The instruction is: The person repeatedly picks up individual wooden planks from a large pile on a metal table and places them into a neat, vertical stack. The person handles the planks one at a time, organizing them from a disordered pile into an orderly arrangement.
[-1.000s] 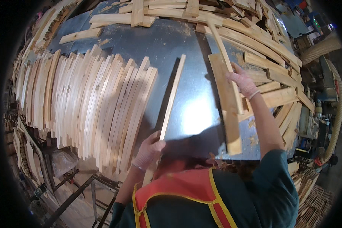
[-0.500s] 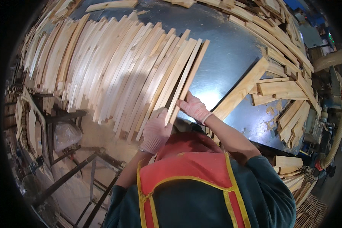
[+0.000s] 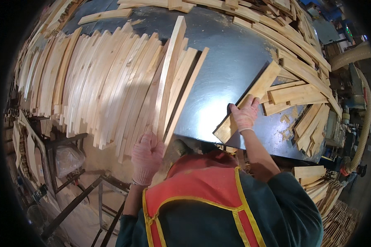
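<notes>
My left hand (image 3: pixel 147 158), in a pale pinkish knit glove, is closed round the near end of a long wooden strip (image 3: pixel 171 70). That strip stands tilted up over a row of similar wooden strips (image 3: pixel 111 78) lying side by side. My right hand (image 3: pixel 245 113), gloved alike, lies across a wider wooden board (image 3: pixel 261 84) on the dark metal table, thumb by one edge and fingers toward the other. Between my hands, a single strip (image 3: pixel 187 94) lies at the right end of the row, with a dark gap beside it.
Short boards (image 3: pixel 297 94) and sawdust lie at the right of the metal tabletop (image 3: pixel 212 78). More planks line its far edge. A dark metal frame (image 3: pixel 76 206) stands at lower left. A ribbed hose (image 3: pixel 365 140) hangs at far right.
My left hand has lifted a strip up from the row's right end. My right hand has left the strips and moved right onto the wider board. The view has shifted slightly.
</notes>
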Available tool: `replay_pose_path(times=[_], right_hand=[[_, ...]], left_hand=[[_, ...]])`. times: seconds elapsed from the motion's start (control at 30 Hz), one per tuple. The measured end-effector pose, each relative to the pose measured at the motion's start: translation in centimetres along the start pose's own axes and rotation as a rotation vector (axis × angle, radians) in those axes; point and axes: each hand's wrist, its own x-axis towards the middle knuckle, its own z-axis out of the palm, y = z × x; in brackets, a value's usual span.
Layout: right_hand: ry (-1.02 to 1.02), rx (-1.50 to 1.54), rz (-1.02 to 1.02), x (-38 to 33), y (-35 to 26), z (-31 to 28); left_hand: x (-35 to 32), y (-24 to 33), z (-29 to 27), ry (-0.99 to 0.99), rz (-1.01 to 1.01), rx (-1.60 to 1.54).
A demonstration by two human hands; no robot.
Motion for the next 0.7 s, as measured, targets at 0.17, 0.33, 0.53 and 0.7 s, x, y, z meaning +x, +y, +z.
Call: replay_pose_path(times=[0.17,0.33,0.53,0.7], right_hand=[[-0.042,0.6,-0.142,-1.8,-0.7,2.9],[-0.556,0.866,-0.257,-10.7,-8.0,3.4],[-1.425,1.389,-0.357,-7.3,-9.4,-1.2],[-1.434,1.448,-0.321,-9.8,-5.3,-3.3]], left_hand=[[2.3,2.5,0.5,0.002,-0.024,-0.062],[3.5,3.6,-0.3,0.068,-0.043,-0.095],[3.7,3.2,1.8,-0.119,-0.234,-0.556],[4.4,7.8,5.5,-0.081,0.222,-0.402]])
